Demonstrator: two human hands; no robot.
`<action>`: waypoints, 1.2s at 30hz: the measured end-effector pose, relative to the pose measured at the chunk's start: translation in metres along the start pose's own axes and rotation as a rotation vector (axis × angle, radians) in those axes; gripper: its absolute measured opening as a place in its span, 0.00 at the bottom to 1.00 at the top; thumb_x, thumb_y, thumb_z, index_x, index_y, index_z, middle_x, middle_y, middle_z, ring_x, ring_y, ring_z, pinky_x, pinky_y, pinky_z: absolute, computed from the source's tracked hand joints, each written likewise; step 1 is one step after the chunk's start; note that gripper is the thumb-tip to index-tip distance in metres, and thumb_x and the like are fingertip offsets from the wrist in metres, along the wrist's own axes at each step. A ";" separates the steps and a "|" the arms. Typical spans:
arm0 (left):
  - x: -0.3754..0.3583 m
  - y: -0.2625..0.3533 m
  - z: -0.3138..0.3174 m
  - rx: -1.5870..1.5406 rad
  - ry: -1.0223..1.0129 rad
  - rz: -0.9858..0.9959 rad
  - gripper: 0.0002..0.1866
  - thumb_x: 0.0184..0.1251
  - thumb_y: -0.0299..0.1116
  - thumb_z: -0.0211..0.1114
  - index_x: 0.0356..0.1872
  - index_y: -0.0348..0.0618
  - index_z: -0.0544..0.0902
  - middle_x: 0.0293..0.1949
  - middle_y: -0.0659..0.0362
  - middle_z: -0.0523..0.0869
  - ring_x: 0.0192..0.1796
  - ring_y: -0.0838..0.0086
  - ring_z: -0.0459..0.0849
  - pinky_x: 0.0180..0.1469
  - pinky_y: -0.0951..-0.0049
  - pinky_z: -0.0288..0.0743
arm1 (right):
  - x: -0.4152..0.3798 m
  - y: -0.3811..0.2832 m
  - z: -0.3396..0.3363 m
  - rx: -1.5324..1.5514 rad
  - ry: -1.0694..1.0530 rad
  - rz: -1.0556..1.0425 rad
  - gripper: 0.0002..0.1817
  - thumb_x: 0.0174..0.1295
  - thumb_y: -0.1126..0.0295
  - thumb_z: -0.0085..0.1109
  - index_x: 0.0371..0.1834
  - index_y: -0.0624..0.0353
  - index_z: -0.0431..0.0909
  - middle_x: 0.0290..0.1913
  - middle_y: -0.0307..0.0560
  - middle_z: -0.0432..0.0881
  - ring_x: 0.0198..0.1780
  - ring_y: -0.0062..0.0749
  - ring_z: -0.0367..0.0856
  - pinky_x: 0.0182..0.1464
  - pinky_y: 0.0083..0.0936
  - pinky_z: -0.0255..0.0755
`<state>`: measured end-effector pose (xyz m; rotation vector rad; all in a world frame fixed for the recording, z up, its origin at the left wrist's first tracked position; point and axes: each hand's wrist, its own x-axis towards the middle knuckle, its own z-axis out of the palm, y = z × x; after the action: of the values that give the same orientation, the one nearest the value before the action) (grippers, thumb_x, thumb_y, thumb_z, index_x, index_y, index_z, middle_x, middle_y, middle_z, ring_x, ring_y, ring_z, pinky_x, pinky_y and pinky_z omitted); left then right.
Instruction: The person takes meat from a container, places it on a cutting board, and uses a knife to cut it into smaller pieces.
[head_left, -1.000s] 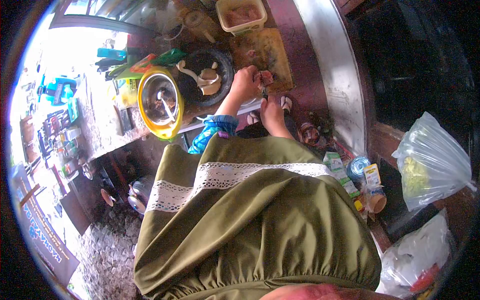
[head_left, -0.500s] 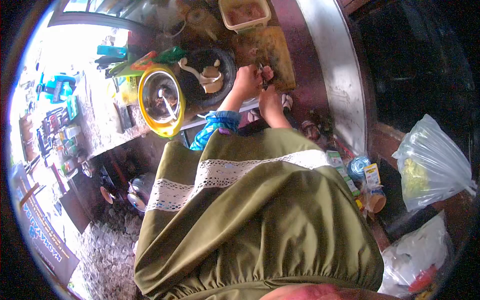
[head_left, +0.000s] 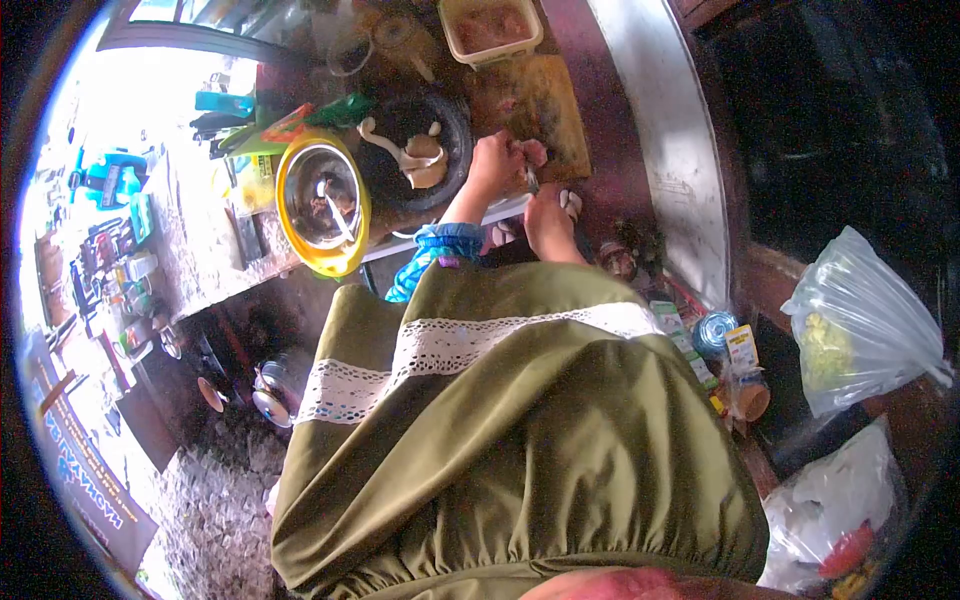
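Observation:
At the near edge of a worn wooden cutting board (head_left: 560, 105), my left hand (head_left: 495, 165) is closed on a piece of pink meat (head_left: 534, 152). Just right of it and nearer my body, my right hand (head_left: 550, 222) is closed round a knife, whose short blade (head_left: 531, 180) points up toward the meat. Left of my hands lies a dark round stone mortar (head_left: 455, 130) with a pale pestle and a light-coloured lump on it. Beyond the board stands a square tub (head_left: 490, 28) of pink meat.
A metal bowl with a spoon sits in a yellow basin (head_left: 352, 262) on the left. Colourful plastic bags (head_left: 290, 124) lie behind it. A tied clear bag (head_left: 860, 320) and a white bag (head_left: 835, 500) are at the right, near a small brown cup (head_left: 752, 402).
My right hand and the knife have drawn back a little toward my body, away from the meat. My left hand has hardly moved.

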<state>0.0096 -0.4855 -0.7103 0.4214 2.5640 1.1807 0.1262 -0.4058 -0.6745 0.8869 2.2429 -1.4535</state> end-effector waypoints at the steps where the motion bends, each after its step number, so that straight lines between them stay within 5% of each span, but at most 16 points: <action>1: -0.001 0.001 -0.002 0.001 -0.001 0.002 0.07 0.54 0.29 0.59 0.23 0.34 0.77 0.25 0.40 0.80 0.35 0.47 0.82 0.34 0.57 0.74 | 0.022 0.053 0.021 -0.410 0.119 -0.205 0.16 0.65 0.63 0.45 0.46 0.66 0.61 0.31 0.68 0.79 0.36 0.63 0.79 0.38 0.53 0.71; 5: 0.002 -0.007 0.004 0.032 -0.012 0.014 0.08 0.54 0.30 0.59 0.24 0.34 0.77 0.25 0.40 0.80 0.34 0.46 0.81 0.34 0.56 0.74 | 0.027 0.039 0.016 -0.365 0.090 -0.140 0.18 0.65 0.62 0.45 0.48 0.66 0.62 0.32 0.67 0.80 0.37 0.63 0.79 0.41 0.54 0.70; 8: 0.008 -0.035 0.024 0.019 0.010 0.051 0.09 0.54 0.32 0.60 0.24 0.34 0.78 0.26 0.40 0.80 0.35 0.46 0.81 0.34 0.54 0.74 | 0.043 0.049 0.025 -0.331 0.164 -0.276 0.18 0.64 0.60 0.44 0.48 0.66 0.63 0.32 0.66 0.80 0.39 0.64 0.78 0.43 0.54 0.69; 11: 0.010 -0.032 0.020 0.039 0.045 0.056 0.10 0.52 0.33 0.61 0.25 0.34 0.78 0.27 0.40 0.81 0.36 0.46 0.81 0.36 0.53 0.74 | 0.015 0.020 -0.001 -0.435 -0.008 -0.095 0.17 0.64 0.60 0.46 0.45 0.65 0.65 0.38 0.67 0.80 0.51 0.62 0.73 0.50 0.50 0.68; 14: 0.009 -0.028 0.017 0.081 0.063 0.039 0.10 0.51 0.33 0.62 0.26 0.34 0.79 0.29 0.40 0.81 0.37 0.46 0.81 0.38 0.54 0.74 | 0.006 0.036 -0.005 -0.441 0.050 -0.119 0.17 0.65 0.59 0.46 0.44 0.65 0.66 0.36 0.66 0.79 0.52 0.61 0.74 0.50 0.49 0.68; 15: 0.010 -0.030 0.019 0.053 0.074 0.031 0.10 0.51 0.33 0.62 0.27 0.35 0.79 0.29 0.40 0.82 0.38 0.46 0.81 0.39 0.54 0.75 | 0.013 0.052 -0.001 -0.554 0.117 -0.252 0.17 0.65 0.59 0.45 0.43 0.65 0.66 0.33 0.66 0.79 0.44 0.62 0.77 0.45 0.51 0.71; 19: 0.016 -0.049 0.031 -0.105 0.081 -0.013 0.09 0.52 0.32 0.61 0.30 0.36 0.78 0.31 0.41 0.82 0.39 0.46 0.81 0.40 0.54 0.75 | 0.030 0.060 -0.024 -0.674 0.157 -0.260 0.15 0.66 0.59 0.45 0.41 0.62 0.66 0.28 0.64 0.80 0.33 0.64 0.79 0.35 0.55 0.72; 27: 0.006 -0.025 0.017 0.033 0.086 -0.025 0.14 0.59 0.33 0.58 0.45 0.42 0.70 0.35 0.41 0.82 0.40 0.43 0.80 0.41 0.48 0.72 | 0.029 0.037 -0.060 -0.651 0.115 -0.307 0.14 0.66 0.59 0.44 0.39 0.60 0.66 0.24 0.63 0.79 0.31 0.64 0.79 0.35 0.55 0.72; 36: -0.012 0.007 0.010 0.041 0.083 -0.059 0.12 0.55 0.35 0.59 0.39 0.43 0.73 0.32 0.42 0.82 0.37 0.44 0.80 0.38 0.50 0.73 | 0.032 0.031 -0.060 -0.628 0.050 -0.357 0.14 0.64 0.60 0.45 0.38 0.62 0.67 0.25 0.64 0.79 0.30 0.62 0.80 0.33 0.54 0.73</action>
<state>0.0250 -0.4782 -0.7094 0.3094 2.6553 1.1499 0.1265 -0.3328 -0.6891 0.3364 2.7457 -0.7390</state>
